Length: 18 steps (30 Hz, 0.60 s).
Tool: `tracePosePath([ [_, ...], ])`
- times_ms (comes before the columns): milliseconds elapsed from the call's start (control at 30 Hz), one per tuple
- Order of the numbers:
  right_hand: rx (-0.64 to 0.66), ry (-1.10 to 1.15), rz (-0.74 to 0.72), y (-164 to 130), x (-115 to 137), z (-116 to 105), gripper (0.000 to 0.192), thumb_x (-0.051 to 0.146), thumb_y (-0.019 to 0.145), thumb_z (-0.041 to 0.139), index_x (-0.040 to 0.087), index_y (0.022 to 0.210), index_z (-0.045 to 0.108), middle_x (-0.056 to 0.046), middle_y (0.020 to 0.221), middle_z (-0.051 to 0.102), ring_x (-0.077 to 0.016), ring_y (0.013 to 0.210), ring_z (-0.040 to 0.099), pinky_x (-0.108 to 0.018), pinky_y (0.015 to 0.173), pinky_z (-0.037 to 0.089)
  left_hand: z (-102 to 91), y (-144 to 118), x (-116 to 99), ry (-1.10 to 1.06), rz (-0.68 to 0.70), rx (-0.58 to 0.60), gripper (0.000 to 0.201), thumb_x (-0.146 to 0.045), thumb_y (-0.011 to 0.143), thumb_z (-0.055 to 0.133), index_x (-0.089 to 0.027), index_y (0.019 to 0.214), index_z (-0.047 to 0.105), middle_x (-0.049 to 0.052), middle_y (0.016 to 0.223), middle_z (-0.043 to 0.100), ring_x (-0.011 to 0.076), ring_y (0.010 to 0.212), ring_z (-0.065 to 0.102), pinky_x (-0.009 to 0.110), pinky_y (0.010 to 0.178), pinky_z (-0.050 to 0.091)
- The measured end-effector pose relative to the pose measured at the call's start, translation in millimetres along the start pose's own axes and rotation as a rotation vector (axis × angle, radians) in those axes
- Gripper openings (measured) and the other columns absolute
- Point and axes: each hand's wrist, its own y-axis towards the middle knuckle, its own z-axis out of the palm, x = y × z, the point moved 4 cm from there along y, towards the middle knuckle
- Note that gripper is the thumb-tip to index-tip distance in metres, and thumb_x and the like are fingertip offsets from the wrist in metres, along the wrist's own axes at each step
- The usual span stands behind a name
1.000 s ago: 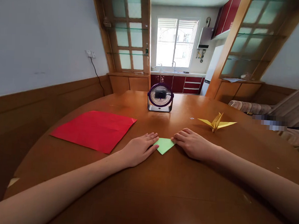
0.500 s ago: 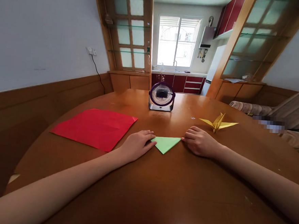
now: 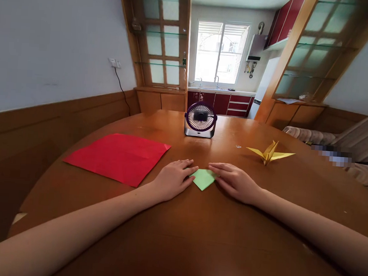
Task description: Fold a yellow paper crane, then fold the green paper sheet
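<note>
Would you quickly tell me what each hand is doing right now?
Left hand: open, flat, pressing the green paper.
Right hand: open, pressing it too.

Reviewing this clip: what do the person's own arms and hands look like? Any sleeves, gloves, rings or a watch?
Both arms are bare along all that shows, with no sleeve in view. The left hand and right hand wear no gloves; no ring, watch or bracelet shows on the fingers or wrists. Nails look short and unpainted, though they are small in the picture.

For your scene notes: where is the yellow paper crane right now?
In the head view, the yellow paper crane stands on the wooden table, right of the desk fan, beyond the right hand.
</note>
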Motion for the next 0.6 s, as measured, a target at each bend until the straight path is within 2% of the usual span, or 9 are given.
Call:
tracePosePath([
  [133, 0.123, 0.055, 0.126, 1.7, 4.9, 11.7, 0.042, 0.028, 0.096, 0.041, 0.017, 0.134, 0.054, -0.01, 0.14, 0.052, -0.0247, 0.129, 0.05, -0.044, 0.108, 0.044, 2.9, 1.3, -6.1, 0.007, 0.002, 0.063, 0.042, -0.029, 0.098, 0.037, -0.015, 0.134, 0.054, 0.011, 0.145, 0.045, 0.0229, 0.134, 0.043, 0.039, 0.112, 0.035],
  [267, 0.159, 0.073, 0.194, 1.1, 5.7, 15.3, 0.044, 0.034, 0.096, 0.042, 0.015, 0.134, 0.054, -0.011, 0.142, 0.049, -0.0259, 0.132, 0.046, -0.045, 0.111, 0.041, 5.6, 4.6, -16.0, 0.013, -0.027, 0.091, 0.046, -0.034, 0.099, 0.035, -0.01, 0.135, 0.05, 0.013, 0.148, 0.041, 0.0219, 0.137, 0.038, 0.036, 0.115, 0.032],
  [467, 0.135, 0.041, 0.162, 3.9, 12.4, 16.0, 0.048, 0.035, 0.097, 0.041, 0.01, 0.137, 0.049, -0.016, 0.145, 0.043, -0.0274, 0.135, 0.042, -0.048, 0.113, 0.036, 14.7, 6.7, -23.4, 0.046, -0.038, 0.141, 0.061, -0.045, 0.099, 0.031, -0.001, 0.14, 0.041, 0.02, 0.15, 0.032, 0.0267, 0.14, 0.031, 0.04, 0.117, 0.026],
  [600, 0.162, 0.077, 0.113, 3.6, 10.8, 19.9, 0.049, 0.035, 0.099, 0.038, 0.014, 0.143, 0.042, -0.014, 0.149, 0.037, -0.0256, 0.138, 0.037, -0.049, 0.115, 0.034, 21.3, 5.7, -20.6, 0.057, -0.023, 0.118, 0.062, -0.047, 0.099, 0.027, -0.003, 0.141, 0.039, 0.021, 0.15, 0.032, 0.0273, 0.141, 0.03, 0.041, 0.117, 0.026],
])
